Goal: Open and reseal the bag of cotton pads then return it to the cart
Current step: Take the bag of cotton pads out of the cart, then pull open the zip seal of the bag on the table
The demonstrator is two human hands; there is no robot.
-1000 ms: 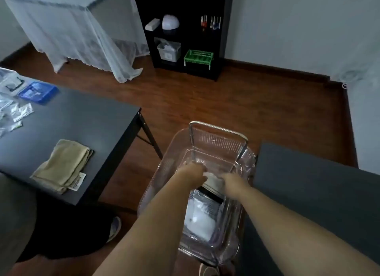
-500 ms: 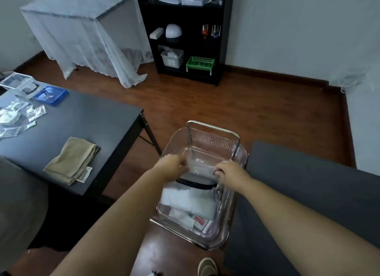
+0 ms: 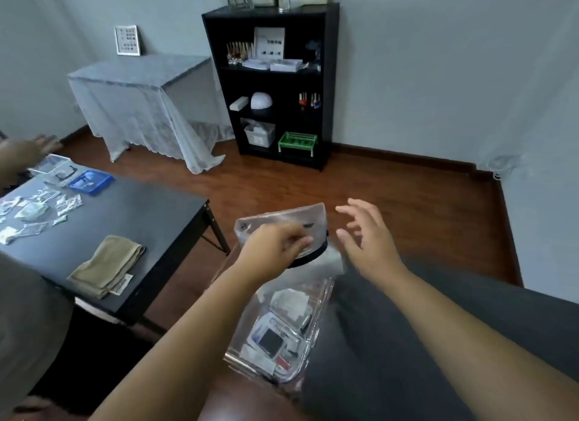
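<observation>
Two bare forearms, no sleeves, no jewellery

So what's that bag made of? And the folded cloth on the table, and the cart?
The bag looks like thin, clear, glossy plastic: you can see through it, and it crinkles in the left hand. The cloth looks like soft, matte woven fabric, tan, folded in floppy layers, maybe cotton. The cart seems to be hard, clear, shiny plastic, since the packets inside show through its walls.
</observation>
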